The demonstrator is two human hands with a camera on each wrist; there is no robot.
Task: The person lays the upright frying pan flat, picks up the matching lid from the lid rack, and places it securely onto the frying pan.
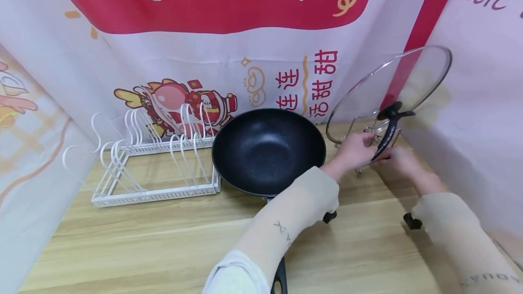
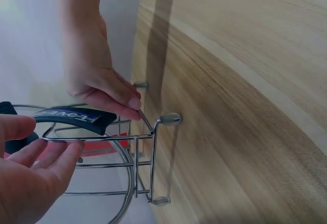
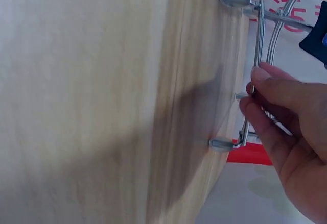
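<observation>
Chrome wire forms the lid stand, located between and under the two hands on the wood-grain tabletop. Right hand: pinches a low rod of the stand between thumb and fingers. Left hand: fingertips touch an upper rod, thumb set apart from the fingers; whether it grips cannot be told. The hands are close together, on opposite sides of the lid handle, which is black, curved and lettered. Clear glass lid: on edge at the stand, tilted, rising above and beyond both hands, handle facing the person. Black wok: to the left of the left hand, interior upward, its long handle partly covered by the left sleeve. White pan rack: farther left of both hands, beside the wok.
</observation>
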